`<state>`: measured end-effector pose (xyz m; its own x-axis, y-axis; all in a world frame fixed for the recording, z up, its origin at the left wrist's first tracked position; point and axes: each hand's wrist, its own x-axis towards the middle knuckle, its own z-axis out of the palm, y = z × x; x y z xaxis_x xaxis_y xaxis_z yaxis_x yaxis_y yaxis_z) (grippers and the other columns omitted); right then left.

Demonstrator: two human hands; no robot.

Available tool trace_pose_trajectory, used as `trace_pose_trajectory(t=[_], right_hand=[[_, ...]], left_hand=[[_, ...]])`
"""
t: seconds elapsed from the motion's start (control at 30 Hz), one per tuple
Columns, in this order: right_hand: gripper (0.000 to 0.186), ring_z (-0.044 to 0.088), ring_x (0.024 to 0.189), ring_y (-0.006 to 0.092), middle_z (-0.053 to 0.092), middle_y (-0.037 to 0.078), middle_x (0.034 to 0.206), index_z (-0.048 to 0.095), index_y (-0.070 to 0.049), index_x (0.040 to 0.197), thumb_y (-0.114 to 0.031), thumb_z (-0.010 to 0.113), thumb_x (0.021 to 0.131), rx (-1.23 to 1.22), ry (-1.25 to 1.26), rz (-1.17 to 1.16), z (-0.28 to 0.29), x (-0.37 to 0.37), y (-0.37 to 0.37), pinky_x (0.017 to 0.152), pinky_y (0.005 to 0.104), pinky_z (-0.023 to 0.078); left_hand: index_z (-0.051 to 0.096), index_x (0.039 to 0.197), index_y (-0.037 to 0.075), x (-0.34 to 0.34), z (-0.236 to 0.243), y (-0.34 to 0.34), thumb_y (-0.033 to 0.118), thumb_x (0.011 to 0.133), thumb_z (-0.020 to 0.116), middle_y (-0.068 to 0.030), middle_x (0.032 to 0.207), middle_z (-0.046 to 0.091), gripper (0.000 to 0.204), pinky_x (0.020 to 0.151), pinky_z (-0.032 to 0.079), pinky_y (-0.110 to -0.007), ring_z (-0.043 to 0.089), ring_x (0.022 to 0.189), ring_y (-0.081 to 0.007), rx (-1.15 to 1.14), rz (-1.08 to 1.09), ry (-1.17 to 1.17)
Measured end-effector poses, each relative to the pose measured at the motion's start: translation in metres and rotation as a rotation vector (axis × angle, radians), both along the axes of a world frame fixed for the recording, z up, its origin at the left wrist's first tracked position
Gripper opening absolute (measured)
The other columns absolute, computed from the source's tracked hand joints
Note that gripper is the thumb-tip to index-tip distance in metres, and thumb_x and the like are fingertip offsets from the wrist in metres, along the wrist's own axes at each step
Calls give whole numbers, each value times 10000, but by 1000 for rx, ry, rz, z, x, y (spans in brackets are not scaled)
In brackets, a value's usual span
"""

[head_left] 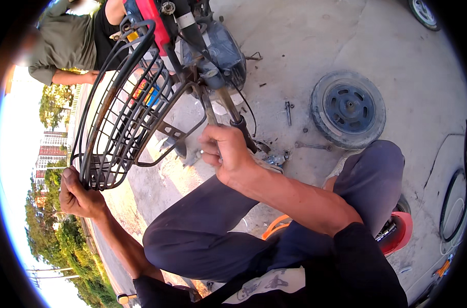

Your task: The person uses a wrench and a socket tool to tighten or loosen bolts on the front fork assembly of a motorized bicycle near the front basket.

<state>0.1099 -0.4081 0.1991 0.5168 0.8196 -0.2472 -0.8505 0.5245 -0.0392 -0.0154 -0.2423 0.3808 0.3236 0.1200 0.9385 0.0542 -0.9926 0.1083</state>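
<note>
A black wire basket [121, 120], rusty in places, juts from the front of a motorbike with a red body panel [152, 23]. My left hand [81, 197] is closed on the basket's near lower rim, thumb on top. My right hand [227, 151] makes a fist round a grey metal tube [209, 109] that comes down from the bracket under the basket; its lower end is hidden by my fingers. Close beside that fist, a fork leg [227, 102] with a black lower part slopes down. No wheel sits at the fork.
A wheel with a tyre [348, 110] lies flat on the concrete to the right. Nearby are a wrench [313, 147] and a metal bolt-like piece [288, 113]. A red container [396, 233] with tools stands by my knee. Another person [69, 46] is beyond the basket.
</note>
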Motion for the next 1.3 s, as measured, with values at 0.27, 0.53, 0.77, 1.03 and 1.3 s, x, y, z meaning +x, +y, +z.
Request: trace_pose_trajectory(t=[0.27,0.53,0.77,1.03,1.3], right_hand=[[215,233,440,58,332,-49,560,478,-75,616,16,606,762,-41,-23,-3,-2,8,-5,416,266,156],[201,235,459,44,325,-64,581,465,-93,685,27,604,768,-3,-18,24,-1,11,-9,424,260,170],[185,253,462,41,354,-56,600,478,-74,707,41,615,756,-27,19,17,2,11,-11,422,252,181],[159,264,459,43,370,-46,595,491,-45,736,18,637,740,-26,24,-4,0,12,-11,426,253,188],[154,266,466,54,363,-44,584,497,-53,717,12,636,732,-24,31,6,-1,12,-12,435,259,191]], left_hand=[[577,567,72,-4,2,-1,213,947,623,68,504,432,408,483,122,-254,252,462,-19,-55,-51,36],[372,569,69,0,-3,-6,207,969,552,47,537,311,460,512,113,-292,215,517,-55,-59,-31,-12],[369,568,41,-9,-3,6,172,968,507,15,545,317,443,514,137,-286,224,510,-79,-29,-74,9],[563,966,-64,17,12,-48,151,1007,532,-126,926,541,220,722,421,-337,505,871,-234,470,-91,148],[630,974,-34,124,-14,-143,41,830,697,-132,885,641,175,704,496,-384,630,830,-297,596,40,916]])
